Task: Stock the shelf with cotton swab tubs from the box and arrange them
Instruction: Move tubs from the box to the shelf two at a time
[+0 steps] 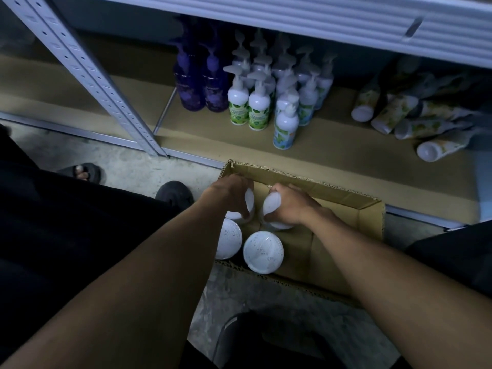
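Hands in cardboard box (368, 217), left hand (229, 191) and right hand (288, 206) fingers each seemingly curled round white round tubs (263, 251).

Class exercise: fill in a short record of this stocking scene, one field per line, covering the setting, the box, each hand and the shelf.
setting: floor in front of a low shelf
box: open cardboard, on the floor
tubs in box: two upright tubs untouched, two more in the hands
left hand: grips a tub
right hand: grips a tub
shelf contents: purple bottles, white pump bottles, tubes lying down
cotton swab tubs on shelf: none visible
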`<state>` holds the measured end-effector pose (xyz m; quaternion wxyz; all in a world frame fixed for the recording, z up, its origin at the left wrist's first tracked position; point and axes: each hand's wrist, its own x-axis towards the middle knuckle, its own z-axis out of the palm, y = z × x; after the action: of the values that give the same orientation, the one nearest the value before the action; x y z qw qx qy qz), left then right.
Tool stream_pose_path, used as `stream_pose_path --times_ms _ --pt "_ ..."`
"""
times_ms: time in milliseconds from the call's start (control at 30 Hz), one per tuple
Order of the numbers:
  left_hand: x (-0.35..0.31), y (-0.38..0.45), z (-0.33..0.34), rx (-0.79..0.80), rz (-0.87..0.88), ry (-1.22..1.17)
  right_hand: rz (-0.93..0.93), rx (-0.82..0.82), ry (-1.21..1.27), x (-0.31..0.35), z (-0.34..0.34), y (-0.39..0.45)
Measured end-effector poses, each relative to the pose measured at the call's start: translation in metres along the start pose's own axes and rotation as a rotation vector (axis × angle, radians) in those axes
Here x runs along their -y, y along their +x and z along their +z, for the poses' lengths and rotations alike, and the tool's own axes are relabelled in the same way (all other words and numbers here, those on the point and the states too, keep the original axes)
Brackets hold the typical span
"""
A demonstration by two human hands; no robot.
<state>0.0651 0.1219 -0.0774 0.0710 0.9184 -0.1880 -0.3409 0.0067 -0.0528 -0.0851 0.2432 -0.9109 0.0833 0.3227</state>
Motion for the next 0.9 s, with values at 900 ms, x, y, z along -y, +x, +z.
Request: stream_pose_path --times_ms 900 --pt "-0.066 -0.086 -0.113 -0.100 0.090 0.250 -0.122 -0.188 -0.019 0.017 -0.092 -0.087"
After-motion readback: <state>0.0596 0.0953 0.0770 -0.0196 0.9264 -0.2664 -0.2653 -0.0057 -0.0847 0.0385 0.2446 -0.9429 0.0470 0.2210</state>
